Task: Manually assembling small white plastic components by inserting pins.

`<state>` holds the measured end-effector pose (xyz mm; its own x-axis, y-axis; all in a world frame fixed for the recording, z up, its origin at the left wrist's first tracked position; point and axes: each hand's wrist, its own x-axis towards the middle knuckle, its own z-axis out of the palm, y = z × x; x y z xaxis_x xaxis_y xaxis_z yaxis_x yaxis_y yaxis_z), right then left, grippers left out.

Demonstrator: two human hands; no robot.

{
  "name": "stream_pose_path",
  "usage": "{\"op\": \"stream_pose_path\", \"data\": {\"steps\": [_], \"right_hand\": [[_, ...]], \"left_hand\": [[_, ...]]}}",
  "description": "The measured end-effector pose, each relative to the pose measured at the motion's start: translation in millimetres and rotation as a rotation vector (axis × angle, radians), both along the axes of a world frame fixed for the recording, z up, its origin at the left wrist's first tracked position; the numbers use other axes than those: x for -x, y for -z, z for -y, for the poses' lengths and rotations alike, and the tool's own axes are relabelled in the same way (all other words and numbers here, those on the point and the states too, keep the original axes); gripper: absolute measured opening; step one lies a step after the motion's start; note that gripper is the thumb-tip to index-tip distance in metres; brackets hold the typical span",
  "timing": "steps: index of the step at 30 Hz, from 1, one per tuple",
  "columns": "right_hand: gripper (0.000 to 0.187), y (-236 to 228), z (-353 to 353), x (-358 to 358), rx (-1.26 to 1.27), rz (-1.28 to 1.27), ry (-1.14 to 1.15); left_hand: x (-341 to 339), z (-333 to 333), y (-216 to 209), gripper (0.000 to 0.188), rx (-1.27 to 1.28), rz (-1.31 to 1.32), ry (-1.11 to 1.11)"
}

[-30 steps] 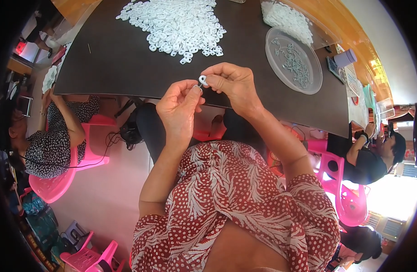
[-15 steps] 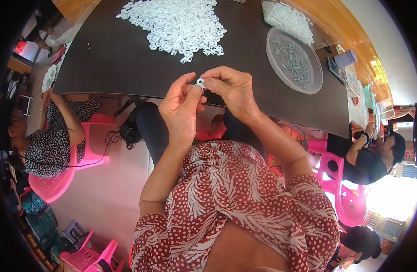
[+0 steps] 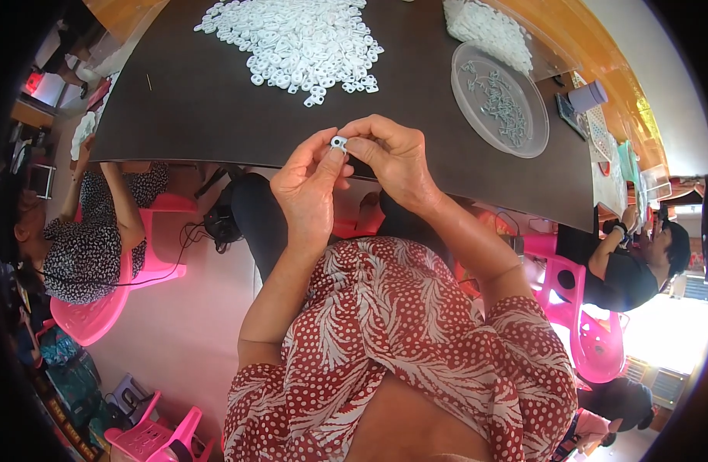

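Observation:
Over the near edge of the dark table, my left hand (image 3: 312, 179) pinches a small white plastic piece (image 3: 338, 142) with a round hole in it. My right hand (image 3: 394, 158) grips the same piece from the other side with thumb and forefinger; whether a screw sits in it is hidden by the fingertips. Beyond my hands lies a big heap of like white pieces (image 3: 304, 46), a few of them loose at its near edge. To the right, a round clear plastic dish (image 3: 463, 98) holds many small silvery screws (image 3: 502, 108).
A clear bag of white parts (image 3: 489, 35) lies behind the dish. At the right stand a lilac cup (image 3: 586, 96) and a dark phone-like thing (image 3: 571, 115). A thin stick (image 3: 148, 82) lies at left. People sit on pink chairs (image 3: 92, 316) on both sides of me.
Both hands keep hold of the white piece, with its hole turned slightly and the fingers a little closer together. At left, a person's hands have shifted slightly.

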<state>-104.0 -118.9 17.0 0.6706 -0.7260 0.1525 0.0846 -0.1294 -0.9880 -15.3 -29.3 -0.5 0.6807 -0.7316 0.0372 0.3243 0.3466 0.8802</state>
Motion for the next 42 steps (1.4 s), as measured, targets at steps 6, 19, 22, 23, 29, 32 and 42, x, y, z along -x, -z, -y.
{"op": "stream_pose_path", "data": {"steps": [6, 19, 22, 23, 29, 32, 42], "right_hand": [[0.020, -4.3, -0.2, 2.9, 0.207, -0.104, -0.050], [0.022, 2.4, -2.7, 0.0, 0.557, -0.006, 0.064], [0.022, 3.3, -5.3, -0.9, 0.589, 0.016, 0.081], [0.023, 3.9, -6.0, -1.3, 0.590, 0.031, 0.080], [0.025, 5.0, -12.8, -5.5, 0.633, 0.089, 0.109], [0.026, 9.8, -14.9, -7.7, 0.676, 0.125, 0.136], [0.023, 8.8, -21.1, -8.8, 0.776, 0.104, 0.182]], "left_hand": [[-2.9, -0.1, -4.0, 0.020, 0.027, -0.024, -0.004], [-2.9, -3.1, 3.5, 0.020, 0.112, 0.010, -0.004], [0.5, -3.5, 2.4, 0.021, 0.148, 0.014, -0.040], [1.2, -3.3, 3.1, 0.021, 0.148, 0.013, -0.037], [7.1, -2.7, 8.4, 0.021, 0.164, 0.151, -0.139], [8.7, -1.4, 12.2, 0.019, 0.182, 0.183, -0.156], [11.4, -4.0, 5.5, 0.019, 0.159, 0.121, -0.180]]}}
